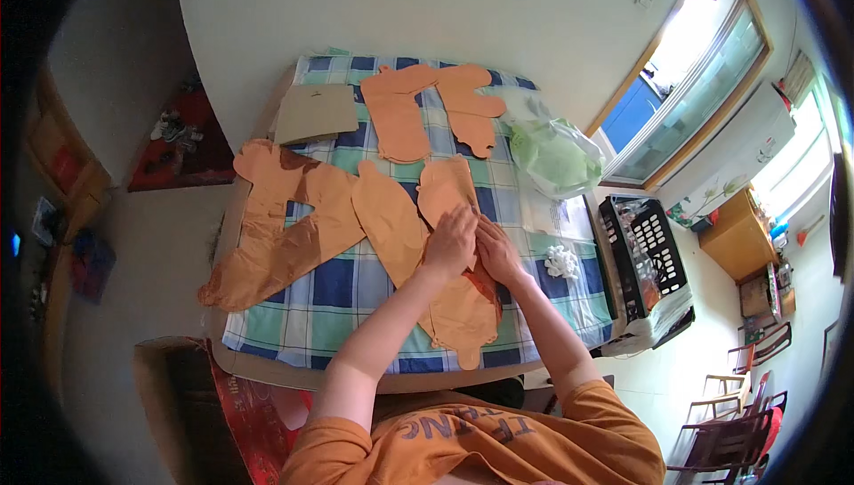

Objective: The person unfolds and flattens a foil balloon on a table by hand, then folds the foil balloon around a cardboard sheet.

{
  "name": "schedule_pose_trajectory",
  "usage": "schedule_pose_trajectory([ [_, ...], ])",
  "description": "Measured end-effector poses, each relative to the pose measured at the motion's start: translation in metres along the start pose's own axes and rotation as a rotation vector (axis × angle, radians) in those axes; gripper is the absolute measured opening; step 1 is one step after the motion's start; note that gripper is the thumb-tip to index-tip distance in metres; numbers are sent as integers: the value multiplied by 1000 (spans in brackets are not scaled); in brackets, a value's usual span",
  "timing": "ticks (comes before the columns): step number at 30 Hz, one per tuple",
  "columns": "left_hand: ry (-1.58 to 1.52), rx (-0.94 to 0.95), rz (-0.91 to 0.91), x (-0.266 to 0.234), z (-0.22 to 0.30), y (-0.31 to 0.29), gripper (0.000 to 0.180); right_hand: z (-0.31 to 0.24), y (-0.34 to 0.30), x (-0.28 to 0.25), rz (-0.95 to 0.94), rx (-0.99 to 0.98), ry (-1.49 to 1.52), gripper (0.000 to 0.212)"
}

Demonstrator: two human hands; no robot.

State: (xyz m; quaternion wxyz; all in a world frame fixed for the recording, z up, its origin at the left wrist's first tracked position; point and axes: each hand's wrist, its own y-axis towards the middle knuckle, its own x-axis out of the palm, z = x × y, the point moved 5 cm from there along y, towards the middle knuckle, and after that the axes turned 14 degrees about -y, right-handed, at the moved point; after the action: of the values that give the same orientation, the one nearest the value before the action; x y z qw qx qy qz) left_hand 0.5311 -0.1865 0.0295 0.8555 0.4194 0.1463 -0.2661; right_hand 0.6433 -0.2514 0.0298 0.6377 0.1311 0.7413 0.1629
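Under my hands lies a flat, copper-orange foil balloon [447,184], folded lengthwise, its lower end [464,311] spreading toward me. My left hand [454,240] has its fingers bent and closed at the middle of this foil. My right hand [495,249] rests against its right side, fingers stretched out and lying on the foil. Both hands nearly touch. To the left is a larger, crinkled, shiny foil balloon [294,245] with wide lobes, and its neighbour, a long foil piece [391,218], runs beneath my left forearm. What sits under my fingertips is hidden.
Two more flat foil shapes, a left one [398,116] and a right one [467,107], lie at the back beside grey-brown cardboard [316,114]. On the checked tablecloth [342,285] are a pale green plastic bag [553,157] and a crumpled white bundle [560,262]. A black crate [645,258] stands right.
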Motion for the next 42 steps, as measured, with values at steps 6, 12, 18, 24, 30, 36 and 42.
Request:
schedule_pose_trajectory([
  [6,159,-175,-229,21,-4,-30,44,8,-4,0,47,88,76,39],
  [12,153,-143,-206,20,-3,-32,44,14,-3,9,-49,33,-50,43],
  [18,164,-109,-185,18,3,-26,43,17,-1,9,-61,66,-74,43],
  [24,195,-95,-208,15,0,-23,38,9,-23,-7,-96,68,27,40],
  [30,205,-65,-170,17,5,-25,37,-4,-80,-35,-170,-50,39,46],
  [36,208,-57,-147,19,4,-26,33,-26,-128,-57,-271,-84,47,57],
  [42,189,-92,-214,20,-1,-21,38,-32,-157,-77,-304,-114,55,61],
])
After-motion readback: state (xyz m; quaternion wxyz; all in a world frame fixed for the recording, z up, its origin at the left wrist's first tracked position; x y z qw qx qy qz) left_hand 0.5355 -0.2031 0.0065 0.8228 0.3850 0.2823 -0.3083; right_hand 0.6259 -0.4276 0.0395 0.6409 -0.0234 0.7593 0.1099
